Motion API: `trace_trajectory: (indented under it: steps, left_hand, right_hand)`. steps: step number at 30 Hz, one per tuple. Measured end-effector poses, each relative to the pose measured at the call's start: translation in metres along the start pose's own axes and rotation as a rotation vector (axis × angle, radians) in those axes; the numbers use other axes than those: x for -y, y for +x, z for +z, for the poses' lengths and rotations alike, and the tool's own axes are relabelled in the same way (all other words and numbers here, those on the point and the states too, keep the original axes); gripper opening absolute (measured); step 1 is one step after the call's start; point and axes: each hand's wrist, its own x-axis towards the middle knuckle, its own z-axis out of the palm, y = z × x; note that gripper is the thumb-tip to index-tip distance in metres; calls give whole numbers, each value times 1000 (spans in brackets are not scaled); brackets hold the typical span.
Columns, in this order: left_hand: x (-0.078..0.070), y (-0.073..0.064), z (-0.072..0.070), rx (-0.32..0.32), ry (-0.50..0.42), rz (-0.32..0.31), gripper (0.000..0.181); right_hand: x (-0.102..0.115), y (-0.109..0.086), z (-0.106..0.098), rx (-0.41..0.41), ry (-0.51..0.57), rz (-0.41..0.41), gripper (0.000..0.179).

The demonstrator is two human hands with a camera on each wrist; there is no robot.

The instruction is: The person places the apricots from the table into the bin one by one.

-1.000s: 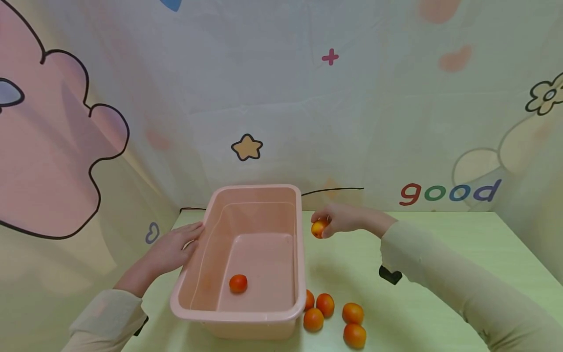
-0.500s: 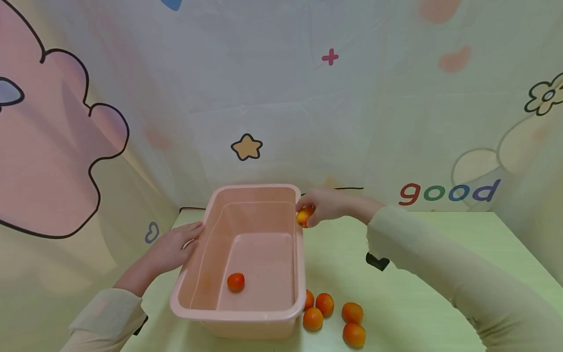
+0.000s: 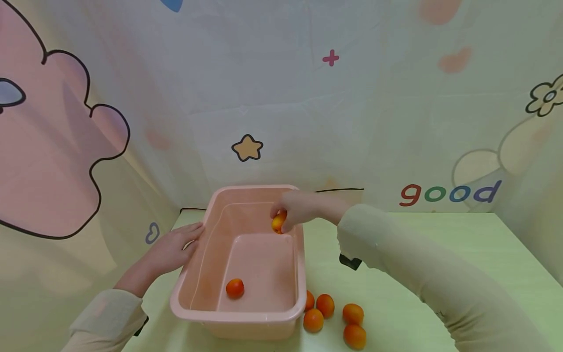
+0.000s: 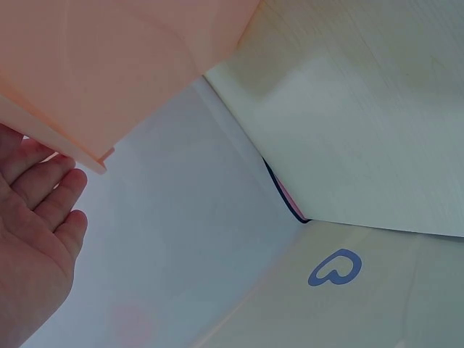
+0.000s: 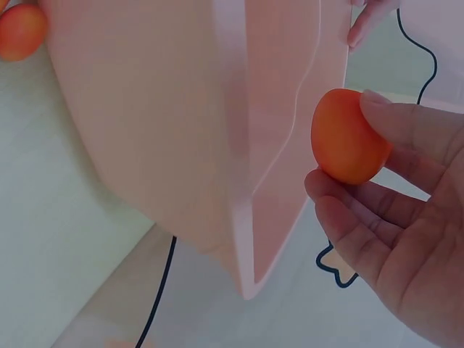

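Over the far right part of a pink plastic basin, my right hand pinches a small, egg-shaped orange-red fruit between thumb and fingers. In the head view that held fruit looks yellow-orange and is partly covered by the fingers. My left hand rests against the basin's left rim, its fingers fairly straight; the left wrist view shows the fingers at the rim's outer side. One similar red-orange fruit lies on the basin floor, toward the near left.
Several like fruits lie on the pale green table right of the basin: a cluster by its near right corner and a touching pair farther right. A patterned cloth backdrop stands behind the table.
My right hand has carried its fruit leftward, from beside the basin across the right rim to above the inside. The fruit in the basin has shifted slightly. My left hand stays put.
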Motion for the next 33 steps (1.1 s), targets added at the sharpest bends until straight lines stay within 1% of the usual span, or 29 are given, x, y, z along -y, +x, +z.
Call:
trace_trajectory:
  steps: [5,10,14,16,19,23,30,33]
  left_hand:
    - [0,-1,0,-2,5,6,41]
    - [1,-1,-1,0,0,1,41]
    - [1,-1,0,0,-3,-3,42]
    - [2,-1,1,-5,2,3,41]
    - [2,-1,2,-14,10,15,40]
    - [2,-2,1,-18,18,22,40]
    - [0,-1,-1,-3,5,4,41]
    - [2,0,1,1,-4,-1,42]
  right_hand:
    - [10,8,3,6,20,-5,22]
    - [20,19,7,16,32,7,21]
    - [25,27,11,13,76,20,22]
    - [27,30,13,13,113,28,23]
    - [31,34,15,6,140,32,22]
    - [34,37,16,5,162,45,21]
    - [35,45,18,9,222,87,29]
    - [37,49,21,6,242,91,27]
